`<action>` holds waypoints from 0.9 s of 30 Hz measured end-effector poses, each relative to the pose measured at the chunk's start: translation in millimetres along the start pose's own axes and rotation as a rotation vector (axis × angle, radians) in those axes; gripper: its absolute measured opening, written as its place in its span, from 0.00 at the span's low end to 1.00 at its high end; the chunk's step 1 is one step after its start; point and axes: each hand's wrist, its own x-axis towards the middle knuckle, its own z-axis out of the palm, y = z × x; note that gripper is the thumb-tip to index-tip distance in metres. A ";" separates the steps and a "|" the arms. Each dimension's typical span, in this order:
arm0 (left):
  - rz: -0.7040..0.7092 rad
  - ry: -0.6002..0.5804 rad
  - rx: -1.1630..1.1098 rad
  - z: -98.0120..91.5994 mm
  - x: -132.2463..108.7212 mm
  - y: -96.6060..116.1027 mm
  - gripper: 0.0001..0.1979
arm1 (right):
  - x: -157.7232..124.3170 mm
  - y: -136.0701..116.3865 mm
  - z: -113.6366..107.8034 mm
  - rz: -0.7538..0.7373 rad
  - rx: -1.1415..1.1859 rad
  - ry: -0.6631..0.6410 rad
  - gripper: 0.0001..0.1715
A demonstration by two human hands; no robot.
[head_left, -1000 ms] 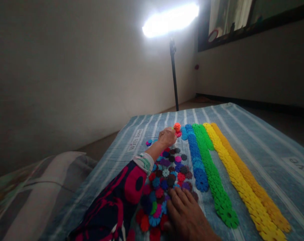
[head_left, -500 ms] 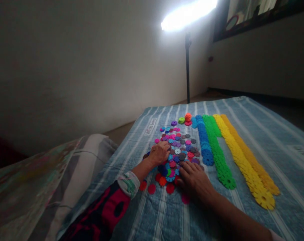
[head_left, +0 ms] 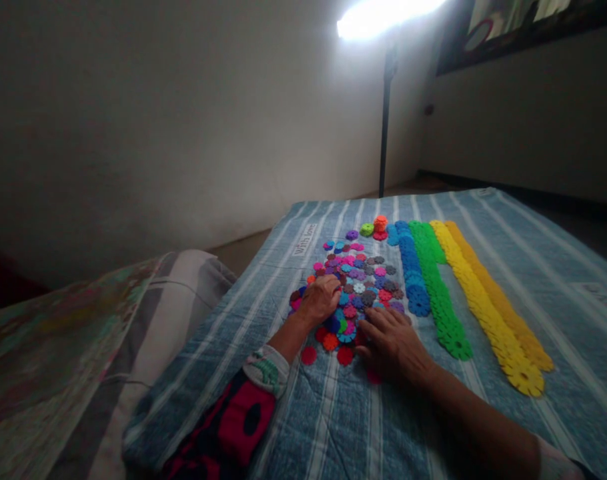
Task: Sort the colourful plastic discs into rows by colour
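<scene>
The left hand [head_left: 319, 299] lay on the left side of the loose discs [head_left: 358, 288], its fingers curled and close together; their tips were hidden, so whether they pinched a disc could not be told. The right hand [head_left: 397, 341] rested palm down at the near right edge of the same discs, its fingers stretched forward and slightly apart, touching those beneath and gripping none that could be seen. The mixed, flower-edged discs spread between the two hands and beyond their fingertips, many overlapping. Just in front of the hands, toward the person, lay an orange disc [head_left: 330, 342] and a red disc [head_left: 345, 355].

Right of the loose discs, a blue row [head_left: 412, 267] ran away from the person, with a green row [head_left: 443, 303] next to it, then a yellow row [head_left: 488, 303] and a darker yellow row [head_left: 508, 303] side by side. Past the far end of the loose discs stood an orange stack [head_left: 380, 223], with a lime disc [head_left: 367, 229] and a purple disc [head_left: 352, 235] to its left. All lay on a blue striped cloth [head_left: 328, 413]. A bright lamp [head_left: 386, 20] stood behind its far edge.
</scene>
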 end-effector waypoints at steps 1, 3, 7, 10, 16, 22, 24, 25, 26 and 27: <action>0.009 0.003 -0.007 1.5 1.2 -1.4 0.09 | 0.5 -0.7 -1.3 -0.027 0.009 -0.012 0.20; 0.026 0.002 -0.015 3.8 3.6 -3.8 0.10 | 1.7 -2.3 -2.4 -0.050 0.015 -0.039 0.20; 0.066 -0.002 -0.026 4.9 5.5 -7.5 0.12 | 4.4 -4.5 3.1 0.014 -0.023 -0.049 0.18; 0.098 -0.026 -0.031 4.3 4.9 -11.0 0.15 | 7.2 -4.0 8.9 0.045 -0.052 -0.045 0.17; 0.123 -0.053 -0.023 3.0 4.3 -13.6 0.17 | 13.1 0.7 8.8 0.090 -0.105 -0.068 0.16; 0.119 -0.088 0.002 0.7 2.9 -8.4 0.15 | 10.9 -1.9 7.7 0.086 -0.126 -0.017 0.16; 0.117 -0.081 0.015 1.9 2.4 -8.3 0.15 | 13.3 -9.0 9.2 0.048 -0.120 0.012 0.17; 0.117 -0.077 0.021 2.7 2.2 -8.6 0.15 | 16.0 -13.4 10.1 0.023 -0.110 0.015 0.16; 0.119 -0.073 0.026 3.6 2.0 -9.0 0.15 | 19.5 -17.9 11.0 -0.004 -0.095 0.004 0.16; 0.121 -0.070 0.028 4.3 1.7 -9.4 0.15 | 23.8 -22.1 11.9 -0.028 -0.078 -0.019 0.14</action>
